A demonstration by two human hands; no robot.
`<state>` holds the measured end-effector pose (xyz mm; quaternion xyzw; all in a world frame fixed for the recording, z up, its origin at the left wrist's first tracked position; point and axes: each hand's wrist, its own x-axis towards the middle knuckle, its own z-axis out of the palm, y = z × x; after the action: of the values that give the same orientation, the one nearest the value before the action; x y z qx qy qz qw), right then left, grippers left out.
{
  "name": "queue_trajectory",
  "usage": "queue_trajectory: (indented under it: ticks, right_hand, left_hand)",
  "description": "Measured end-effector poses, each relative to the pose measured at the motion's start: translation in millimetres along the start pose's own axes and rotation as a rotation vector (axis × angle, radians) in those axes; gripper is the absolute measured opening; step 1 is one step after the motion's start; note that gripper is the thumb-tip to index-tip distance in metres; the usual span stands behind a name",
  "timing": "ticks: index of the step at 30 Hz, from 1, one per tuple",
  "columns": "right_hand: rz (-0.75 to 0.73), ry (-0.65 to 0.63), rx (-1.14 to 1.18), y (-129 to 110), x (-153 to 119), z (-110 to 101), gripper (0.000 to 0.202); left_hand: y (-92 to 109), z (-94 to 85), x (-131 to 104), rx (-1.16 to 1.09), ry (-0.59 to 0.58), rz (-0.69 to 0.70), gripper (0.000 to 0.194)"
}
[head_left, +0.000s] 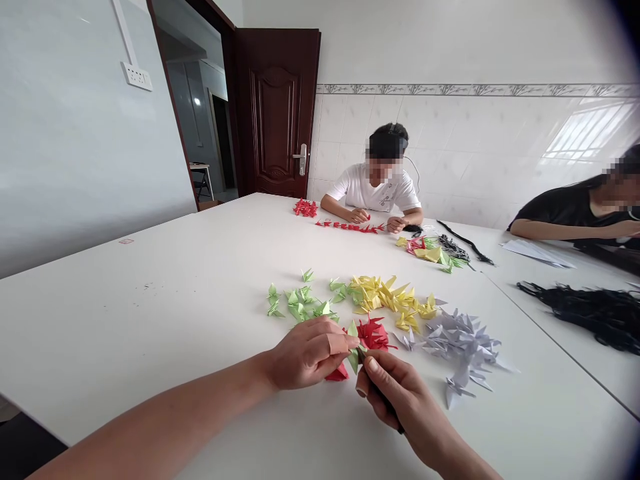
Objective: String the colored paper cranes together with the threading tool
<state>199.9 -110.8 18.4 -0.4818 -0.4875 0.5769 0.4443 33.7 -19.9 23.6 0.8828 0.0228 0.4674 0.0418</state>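
Between the thumb and fingers of my left hand (313, 352) is a light green paper crane (353, 359). My right hand (403, 387) grips a slim black tool (389, 405), its tip meeting the crane; its exact kind is hidden by my fingers. Red paper cranes (375, 333) lie just behind my hands, with another red piece (338, 373) beneath the left fingers. Farther back are loose green cranes (299, 310) and a heap of yellow cranes (383, 293). To the right of my right hand spreads a pile of white cranes (463, 343).
Across the white table (150, 333) sits a person in a white shirt (380, 187), with a row of red cranes (350, 227) in front. Another person in black (555, 207) sits at the right. Black cords (590, 313) and papers (537, 253) lie near that side.
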Motion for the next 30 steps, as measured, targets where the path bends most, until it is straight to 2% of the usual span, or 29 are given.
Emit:
queue_trajectory:
  ticks: [5, 12, 17, 19, 20, 22, 24, 30]
  right_hand:
    - [0.007, 0.016, -0.022, 0.8, 0.8, 0.0, 0.041]
    - [0.041, 0.043, -0.087, 2.6, 1.2, 1.0, 0.051]
    - [0.070, 0.009, -0.166, 9.5, 6.8, 0.2, 0.056]
    - [0.070, -0.011, -0.190, 11.9, 8.4, -0.6, 0.056]
    - [0.068, -0.021, -0.203, 12.3, 8.7, -0.8, 0.055]
    - [0.065, -0.036, -0.225, 11.5, 8.3, -0.6, 0.054]
    - [0.072, -0.022, -0.237, 8.5, 6.9, 0.5, 0.052]
    - [0.106, 0.004, -0.226, 0.4, 2.8, 3.4, 0.052]
  left_hand:
    - [-4.0, -1.3, -0.1, 0.009, -0.001, -0.027, 0.023]
    - [-14.6, -4.2, -2.9, 0.037, 0.040, -0.060, 0.022]
    - [-37.6, -8.2, -4.3, 0.106, 0.046, -0.121, 0.021]
    - [-55.5, -14.1, -1.1, 0.170, 0.026, -0.198, 0.018]
    - [-65.6, -18.0, 1.5, 0.220, 0.010, -0.280, 0.018]
    - [-86.1, -26.2, 7.1, 0.360, -0.031, -0.547, 0.021]
    - [-104.9, -32.1, 11.4, 0.419, -0.079, -0.685, 0.026]
    - [-140.3, -26.9, 9.1, 0.411, -0.285, -0.788, 0.031]
